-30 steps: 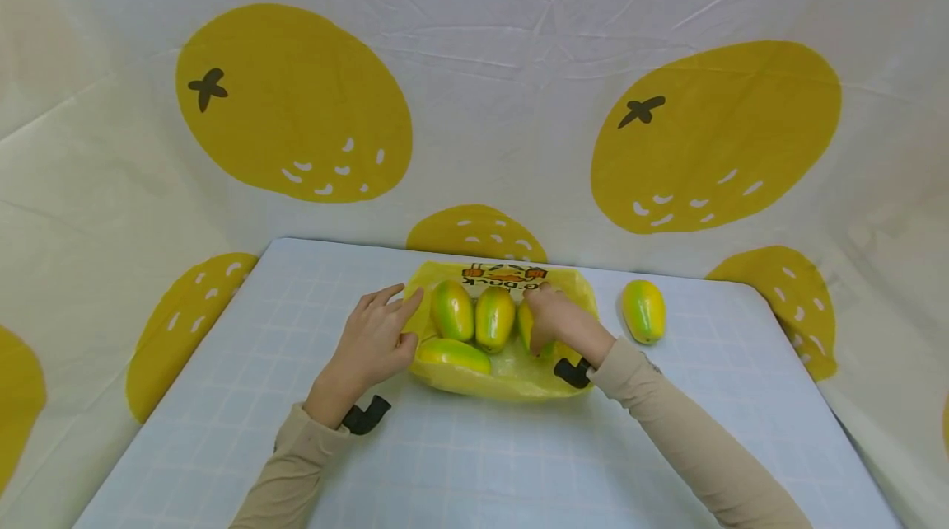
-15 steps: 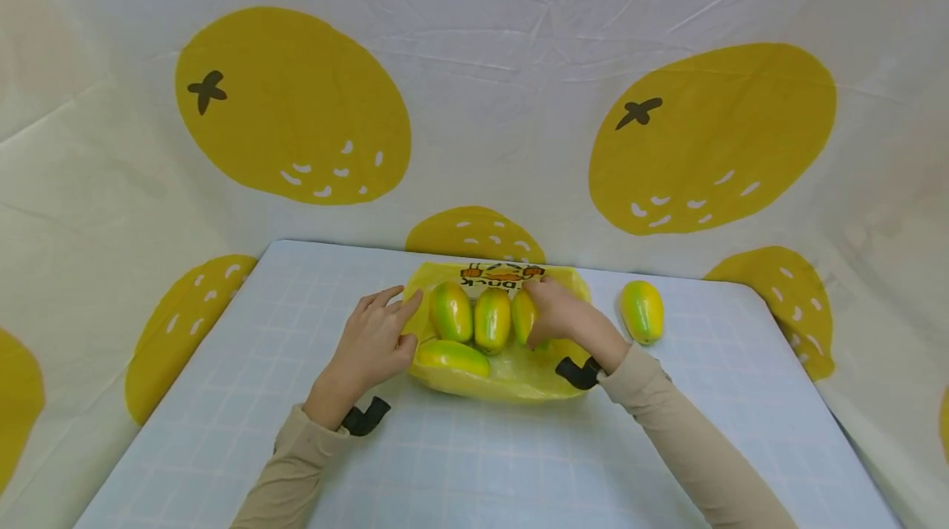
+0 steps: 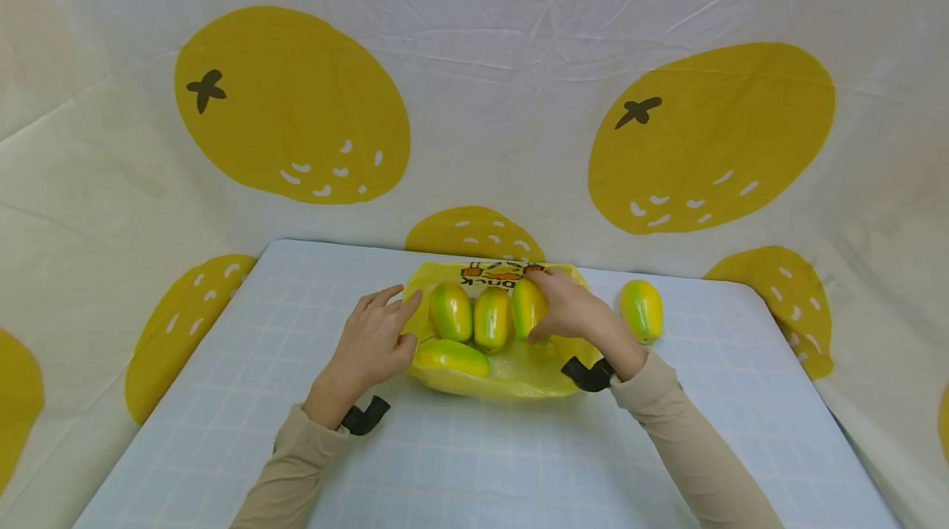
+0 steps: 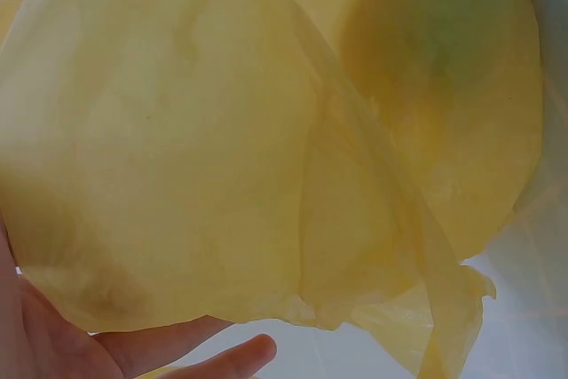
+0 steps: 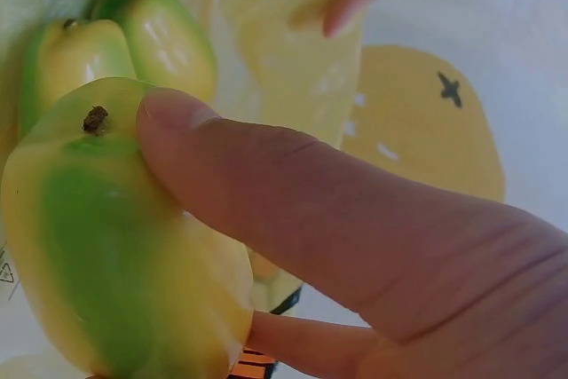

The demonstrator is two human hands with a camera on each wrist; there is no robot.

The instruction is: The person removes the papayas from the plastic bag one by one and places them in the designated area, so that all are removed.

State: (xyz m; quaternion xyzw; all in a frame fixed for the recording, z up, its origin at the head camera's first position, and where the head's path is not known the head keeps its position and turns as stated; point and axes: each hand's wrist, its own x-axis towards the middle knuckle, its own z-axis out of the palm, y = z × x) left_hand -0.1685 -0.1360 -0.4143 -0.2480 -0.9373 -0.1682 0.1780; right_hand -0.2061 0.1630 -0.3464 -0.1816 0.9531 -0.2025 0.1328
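Observation:
My right hand [image 3: 574, 306] grips a yellow-green papaya [image 3: 525, 308] at the right of the yellow plastic bag [image 3: 511, 385]. In the right wrist view, the thumb [image 5: 266, 166] presses beside the brown stem end of the held papaya [image 5: 124, 246]. Two more papayas stand side by side in the bag, a left papaya [image 3: 451, 311] and a middle papaya [image 3: 493, 320]. Across the bag's front left lies another papaya [image 3: 454, 358]. My left hand [image 3: 376, 335] is at the bag's left edge, thumb and index finger spread apart; yellow film [image 4: 177, 148] fills most of the left wrist view.
A single papaya [image 3: 642, 311] sits on the table to the right of the bag. The table [image 3: 474, 463] has a pale blue checked cover. Behind it hangs a white cloth [image 3: 504, 142] printed with big yellow fruits. A black wrist mount [image 3: 366, 415] sits under the left wrist.
My right hand has drawn back slightly to the right, and more of the papaya in its fingers shows beside the middle one. My left hand stays in place.

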